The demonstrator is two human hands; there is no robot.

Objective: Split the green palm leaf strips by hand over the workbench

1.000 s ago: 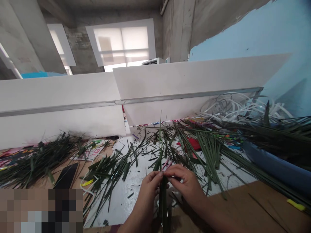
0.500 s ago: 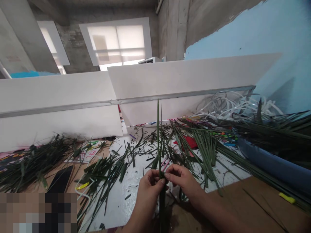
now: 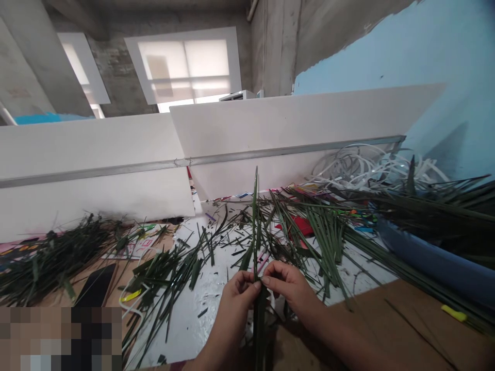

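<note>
A long, narrow green leaf point(image 3: 256, 226) stands almost upright in front of me, its lower part broad and hanging toward me. My left hand point(image 3: 240, 293) pinches it between thumb and fingers near the middle. Right beside, my right hand point(image 3: 285, 283) is closed too, with thumb and forefinger pressed together at the leaf's right edge. The fingertips of both hands nearly meet. Exactly how the leaf lies between them is partly hidden. Behind the hands, a pink-handled tool point(image 3: 261, 260) rests among leaf scraps on the white tabletop point(image 3: 201, 304).
Cut leaf strips point(image 3: 327, 232) lie at right, and a dark heap of leaves point(image 3: 58, 252) at left. A blue basin point(image 3: 433, 263) holds more leaves. White plastic strapping point(image 3: 367, 165) is coiled behind. A black phone-like slab point(image 3: 96, 286) and a yellow-handled item point(image 3: 454, 313) lie nearby.
The leaf's upper tip has shifted slightly right and down, and its lower part has turned to show more of its broad side. Both hands stay pinched in nearly the same place.
</note>
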